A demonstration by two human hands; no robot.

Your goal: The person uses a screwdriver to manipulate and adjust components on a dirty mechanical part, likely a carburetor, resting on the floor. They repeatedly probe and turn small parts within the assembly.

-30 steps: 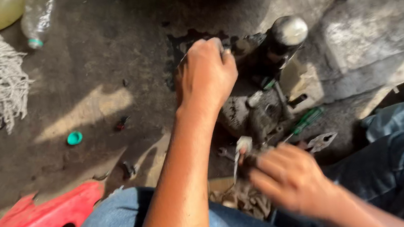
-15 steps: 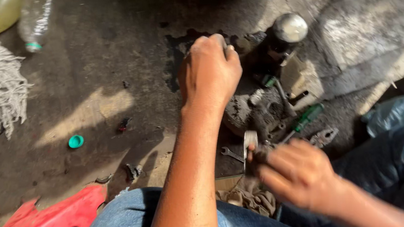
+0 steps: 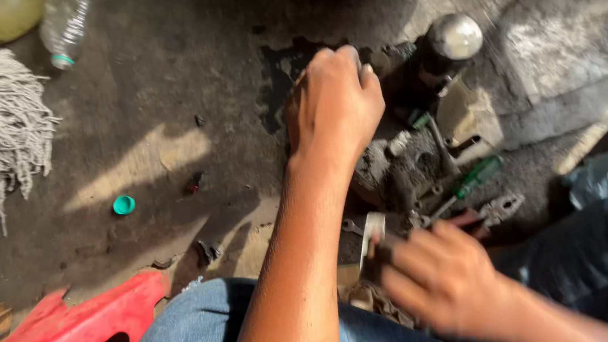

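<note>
Lying on the oily floor (image 3: 161,73) between the knees, a greasy engine part (image 3: 400,169) is steadied by the left hand (image 3: 331,109), fingers curled over its far edge. A small pale piece (image 3: 373,230) is pinched by the right hand (image 3: 440,277), which has shifted slightly rightward. A green-handled screwdriver (image 3: 472,177) lies beside.

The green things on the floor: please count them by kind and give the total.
Green bottle cap: 1
Green-handled screwdriver: 1
Small green piece beside the left hand, kind unclear: 1
Total: 3
</note>
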